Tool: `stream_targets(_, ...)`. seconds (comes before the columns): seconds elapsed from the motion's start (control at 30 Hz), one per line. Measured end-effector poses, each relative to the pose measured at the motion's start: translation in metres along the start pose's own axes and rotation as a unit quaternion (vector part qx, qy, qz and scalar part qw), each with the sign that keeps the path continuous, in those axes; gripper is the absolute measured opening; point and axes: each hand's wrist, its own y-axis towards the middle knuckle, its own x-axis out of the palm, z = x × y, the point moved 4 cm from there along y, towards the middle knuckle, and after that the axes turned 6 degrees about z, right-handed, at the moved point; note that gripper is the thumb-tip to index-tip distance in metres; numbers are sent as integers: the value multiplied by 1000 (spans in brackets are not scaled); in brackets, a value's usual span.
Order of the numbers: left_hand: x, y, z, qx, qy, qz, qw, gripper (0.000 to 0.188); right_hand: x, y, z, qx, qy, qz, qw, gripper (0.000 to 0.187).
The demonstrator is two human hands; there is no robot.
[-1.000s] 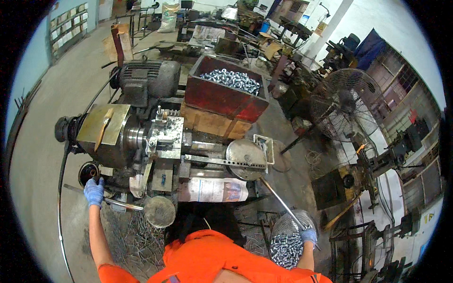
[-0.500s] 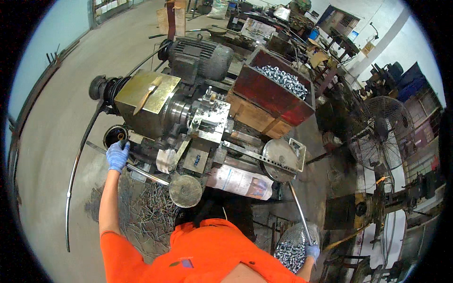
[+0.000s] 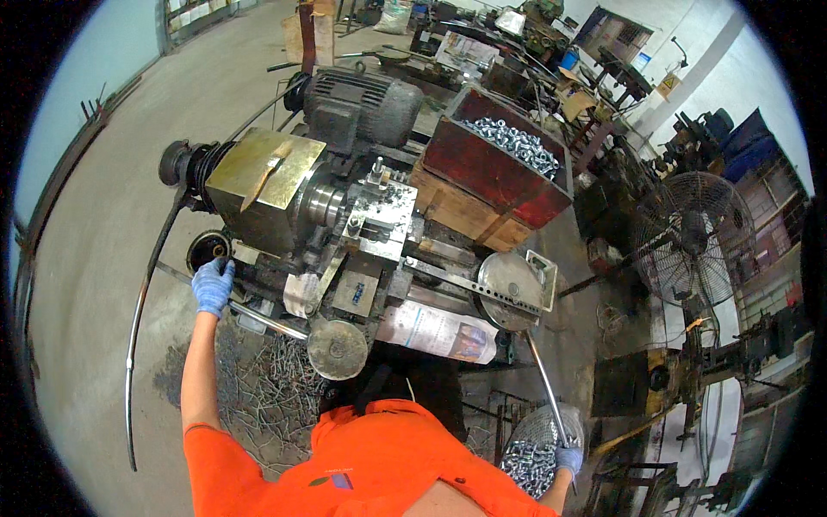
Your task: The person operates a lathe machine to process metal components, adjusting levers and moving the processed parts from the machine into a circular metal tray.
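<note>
My left hand (image 3: 212, 288), in a blue glove, is closed on the upper left end of a shiny metal lever (image 3: 274, 323), next to a dark round pot (image 3: 207, 250). That lever runs down to a round metal disc (image 3: 337, 349) on the front of a lathe-like machine (image 3: 376, 217). Low on the right, my right hand (image 3: 568, 459), also blue-gloved, is wrapped around a second long metal lever (image 3: 548, 388). This one slants up toward a larger round plate (image 3: 510, 289). Behind my right hand sits a mesh basket of small shiny metal parts (image 3: 527, 465).
A brush (image 3: 265, 175) lies on the machine's brass-coloured cover (image 3: 297, 185). Behind stand a motor (image 3: 366, 103) and a red bin (image 3: 482, 177) of metal nuts. A long bar (image 3: 132, 388) hangs at left. Metal scraps (image 3: 284, 388) litter the floor; a fan (image 3: 693, 233) stands right.
The lower end of the long hanging bar has swung slightly right. The whole view has shifted a little. Both hands keep their grip on the levers.
</note>
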Motion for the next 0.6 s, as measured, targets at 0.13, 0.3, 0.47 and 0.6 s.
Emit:
stream_targets(0.13, -3, -1, 2, -4, -12, -5, 1000, 29, -3, -6, -4, 6, 6, 6, 1000, 49)
stream_targets(0.3, 3, -2, -5, -6, -10, 3, 1000, 29, -28, -22, -15, 25, 20, 5, 999, 46)
stream_targets(0.47, 6, -2, -6, -7, -13, 2, 1000, 30, -39, -33, -24, -7, 10, 6, 1000, 45)
stream_targets(0.6, 13, 1, -13, -2, -31, -2, 1000, 31, -22, -25, -13, 0, 5, -22, 1000, 50)
